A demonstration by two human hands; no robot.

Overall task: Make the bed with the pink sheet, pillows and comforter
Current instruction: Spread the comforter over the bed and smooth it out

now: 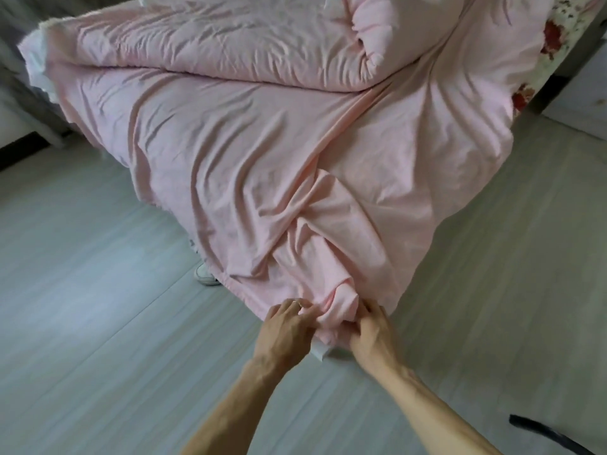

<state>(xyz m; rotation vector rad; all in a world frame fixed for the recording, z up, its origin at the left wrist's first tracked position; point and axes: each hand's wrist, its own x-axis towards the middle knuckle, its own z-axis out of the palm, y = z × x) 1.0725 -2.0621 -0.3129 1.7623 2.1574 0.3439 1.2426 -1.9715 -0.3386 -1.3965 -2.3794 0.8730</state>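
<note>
left hand (289,326) + right hand (369,333) | grip pink sheet (262,165) corner

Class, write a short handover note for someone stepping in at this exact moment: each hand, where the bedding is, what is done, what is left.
Left hand: grips the bunched sheet at the near corner of the mattress.
Right hand: pinches the same bunch from the other side.
Sheet: spread over the mattress, wrinkled, hanging down the near sides; the floral mattress edge shows at far right.
Comforter: folded, lying on the far half.
Pillows: none clearly in view.
Done: sheet laid on.
Left: tuck this corner, smooth the sheet, cover the bare edge, place pillows, spread the comforter.
</note>
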